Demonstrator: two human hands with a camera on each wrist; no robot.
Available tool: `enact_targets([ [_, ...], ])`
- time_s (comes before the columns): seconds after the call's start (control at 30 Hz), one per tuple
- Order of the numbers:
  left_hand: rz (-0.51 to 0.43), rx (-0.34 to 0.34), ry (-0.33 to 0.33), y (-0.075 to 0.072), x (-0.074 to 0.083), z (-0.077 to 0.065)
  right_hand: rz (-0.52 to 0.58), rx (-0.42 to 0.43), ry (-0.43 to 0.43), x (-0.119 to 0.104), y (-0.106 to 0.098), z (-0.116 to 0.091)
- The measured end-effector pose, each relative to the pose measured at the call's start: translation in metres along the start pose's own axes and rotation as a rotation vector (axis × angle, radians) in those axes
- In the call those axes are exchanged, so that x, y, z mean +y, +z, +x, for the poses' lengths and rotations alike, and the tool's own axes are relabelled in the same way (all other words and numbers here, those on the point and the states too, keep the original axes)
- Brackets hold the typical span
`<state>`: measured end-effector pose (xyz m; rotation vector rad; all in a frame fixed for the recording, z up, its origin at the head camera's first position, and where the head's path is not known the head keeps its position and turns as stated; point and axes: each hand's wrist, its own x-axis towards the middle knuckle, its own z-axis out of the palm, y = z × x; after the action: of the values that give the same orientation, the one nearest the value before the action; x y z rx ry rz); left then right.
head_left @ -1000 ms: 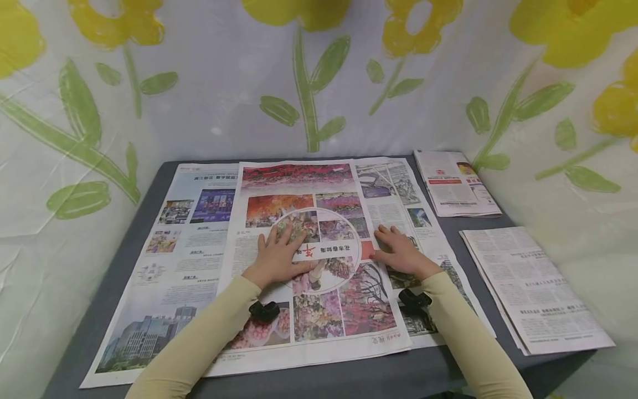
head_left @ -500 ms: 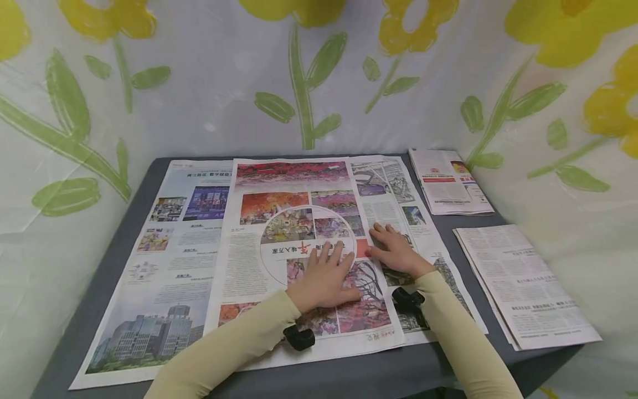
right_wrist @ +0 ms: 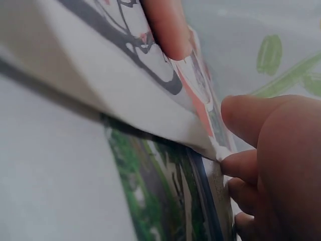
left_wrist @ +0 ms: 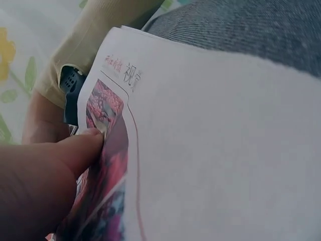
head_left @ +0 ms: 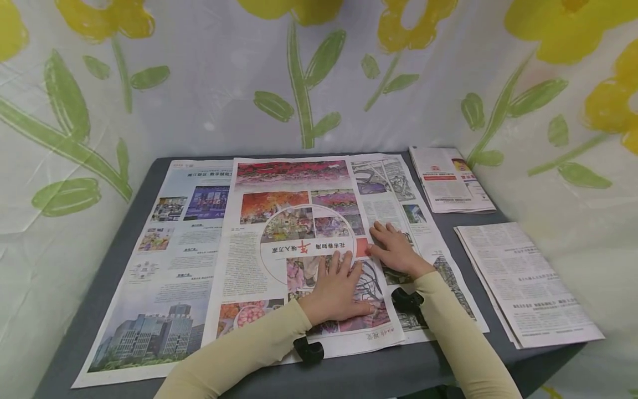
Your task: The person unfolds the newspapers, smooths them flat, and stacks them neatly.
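Note:
A colourful newspaper page [head_left: 294,221] with a round photo layout lies on top of a wider spread [head_left: 184,249] on the grey table [head_left: 399,371]. My left hand [head_left: 339,288] presses flat on the lower right part of that page, fingers straight and spread. In the left wrist view its thumb [left_wrist: 85,145] lies on the printed page [left_wrist: 210,150] near the bottom edge. My right hand [head_left: 394,249] rests flat across the page's right edge, thumb by a red square. The right wrist view shows that edge [right_wrist: 150,100] slightly raised against the fingers [right_wrist: 261,150].
A folded newspaper [head_left: 451,180] lies at the table's back right, and another stack of pages [head_left: 523,282] sits at the right edge. A floral cloth [head_left: 309,83] hangs behind and at both sides. Black wrist cameras [head_left: 309,350] sit on both cream sleeves.
My left hand has slid across the page from the left of the round layout to its lower right, nearer the front edge. The right hand has stayed in place.

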<state>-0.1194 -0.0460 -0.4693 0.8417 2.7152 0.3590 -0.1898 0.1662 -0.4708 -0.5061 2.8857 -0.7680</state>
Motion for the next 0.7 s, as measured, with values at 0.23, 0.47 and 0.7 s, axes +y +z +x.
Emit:
enact_targets([
  [0.23, -0.010, 0.007, -0.010, -0.001, -0.002, 0.001, 0.039, -0.017, 0.021, -0.001, 0.000, -0.001],
  [0.47, -0.146, 0.089, -0.008, -0.006, -0.010, 0.005, 0.068, -0.022, 0.058, 0.000, -0.002, -0.002],
  [0.7, -0.626, 0.300, 0.008, -0.023, -0.032, -0.009, 0.097, -0.090, 0.058, -0.009, -0.010, 0.001],
])
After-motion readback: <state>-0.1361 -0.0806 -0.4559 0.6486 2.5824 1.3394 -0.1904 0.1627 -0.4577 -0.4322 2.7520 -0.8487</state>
